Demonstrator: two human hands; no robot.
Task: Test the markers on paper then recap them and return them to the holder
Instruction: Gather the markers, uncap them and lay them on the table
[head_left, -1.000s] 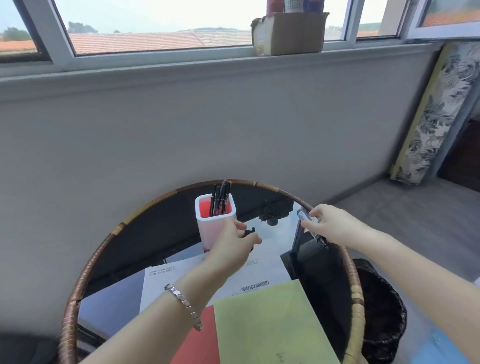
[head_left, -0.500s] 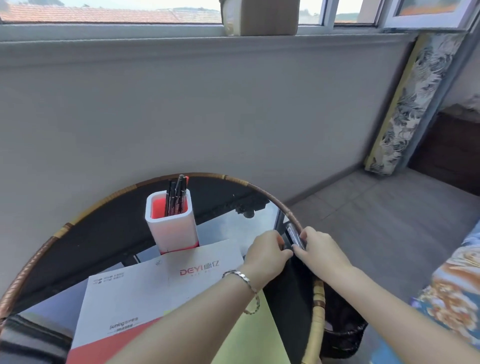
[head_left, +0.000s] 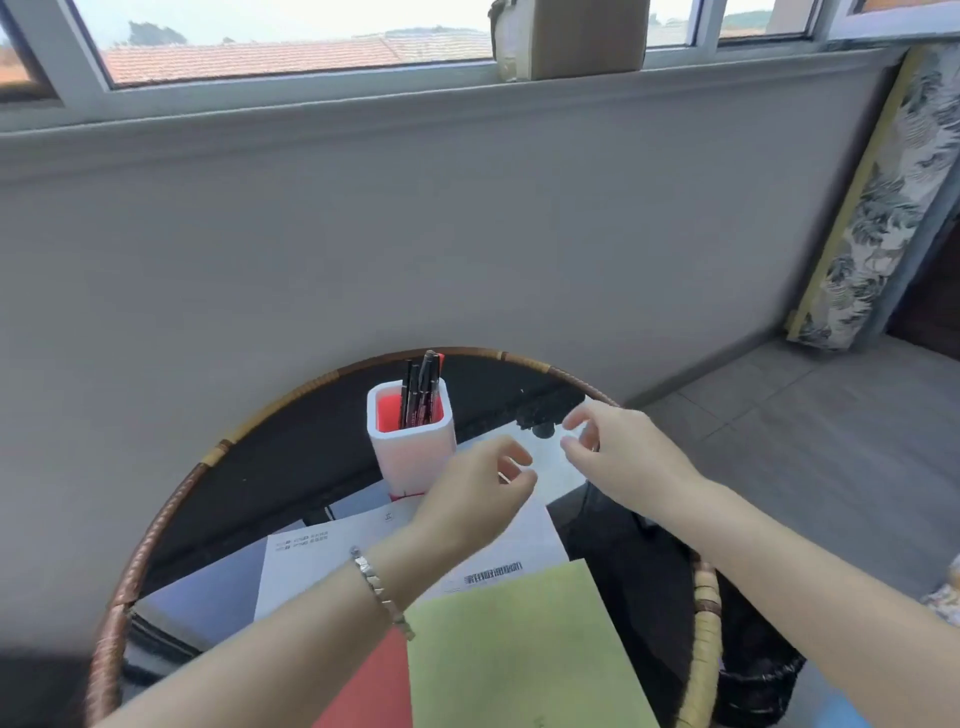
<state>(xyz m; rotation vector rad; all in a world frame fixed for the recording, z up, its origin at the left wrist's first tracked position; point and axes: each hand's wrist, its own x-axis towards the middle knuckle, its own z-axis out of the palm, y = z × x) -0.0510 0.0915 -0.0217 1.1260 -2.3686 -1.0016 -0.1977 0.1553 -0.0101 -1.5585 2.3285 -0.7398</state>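
A white holder (head_left: 410, 452) with a red inside stands at the back of the round glass table (head_left: 171, 499). Several dark markers (head_left: 421, 389) stick up out of it. My left hand (head_left: 478, 493) hovers just right of the holder, fingers loosely curled, holding nothing. A little further right, my right hand (head_left: 623, 452) hangs above the glass with thumb and fingers apart, also holding nothing. A white printed paper (head_left: 322, 556) lies on the table under my left forearm. No loose marker or cap shows.
A green sheet (head_left: 519, 639) and a red sheet (head_left: 374, 686) overlap the white paper at the front. A black bin (head_left: 753, 686) stands on the floor right of the table's wicker rim. The grey wall rises right behind the table.
One second ago my right hand held a marker and my left a cap; half a second ago they met at the table's right edge. Now both hands are near the holder and hold nothing.
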